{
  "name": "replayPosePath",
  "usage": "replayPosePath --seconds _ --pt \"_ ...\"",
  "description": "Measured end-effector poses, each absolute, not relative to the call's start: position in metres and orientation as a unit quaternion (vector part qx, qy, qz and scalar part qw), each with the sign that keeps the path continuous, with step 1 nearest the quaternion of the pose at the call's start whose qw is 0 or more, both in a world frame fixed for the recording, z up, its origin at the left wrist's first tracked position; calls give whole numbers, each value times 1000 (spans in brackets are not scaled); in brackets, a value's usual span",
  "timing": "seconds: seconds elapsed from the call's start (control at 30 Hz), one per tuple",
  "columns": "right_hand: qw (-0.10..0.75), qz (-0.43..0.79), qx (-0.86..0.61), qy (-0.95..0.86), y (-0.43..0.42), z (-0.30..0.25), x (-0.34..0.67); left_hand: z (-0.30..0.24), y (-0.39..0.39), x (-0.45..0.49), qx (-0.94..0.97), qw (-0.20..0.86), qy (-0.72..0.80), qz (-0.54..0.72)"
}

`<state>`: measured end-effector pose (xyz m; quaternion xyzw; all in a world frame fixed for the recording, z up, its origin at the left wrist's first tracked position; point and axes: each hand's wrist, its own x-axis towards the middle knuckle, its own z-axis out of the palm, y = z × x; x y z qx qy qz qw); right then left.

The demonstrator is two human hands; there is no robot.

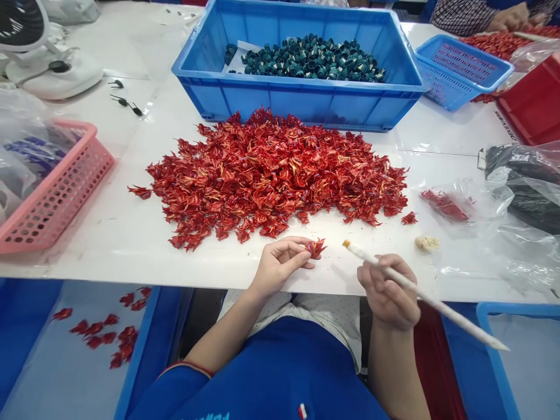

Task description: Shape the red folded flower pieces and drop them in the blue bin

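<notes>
Between the thumb and fingers of my left hand (282,262) is a small spiky red piece (317,248) with yellowish streaks. My right hand (389,289) grips a long white stick-like tool (441,309) with a yellow-brown tip, like a brush. That tip points toward the red piece and stays a short distance apart from it. Just beyond my hands, a large heap of similar red pieces (280,175) covers the middle of the white table (131,251). A small pale yellowish lump (426,243) lies to the right of the tool.
Behind the heap stands a blue bin (301,99) holding dark green pieces (310,58). A pink basket (65,186) and a fan (48,64) are left. Red pieces lie in a lower-left tray (91,326). A co-worker's hands (511,16) are far right, near a blue basket (464,67).
</notes>
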<state>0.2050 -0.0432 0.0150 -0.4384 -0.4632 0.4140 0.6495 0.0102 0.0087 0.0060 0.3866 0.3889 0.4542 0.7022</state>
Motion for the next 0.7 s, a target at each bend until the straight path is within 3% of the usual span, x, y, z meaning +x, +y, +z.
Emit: replayPosePath --seconds 0.1,0.23,0.5,0.7 --pt "654 331 -496 -466 -50 16 185 5 8 11 416 678 395 460" --pt "563 278 -586 -512 -57 22 168 5 8 12 473 630 401 468" --pt "548 113 -581 -591 -44 24 150 -1 4 14 492 610 402 473" --pt "499 93 -617 -602 -41 26 149 -1 3 14 504 613 404 454"
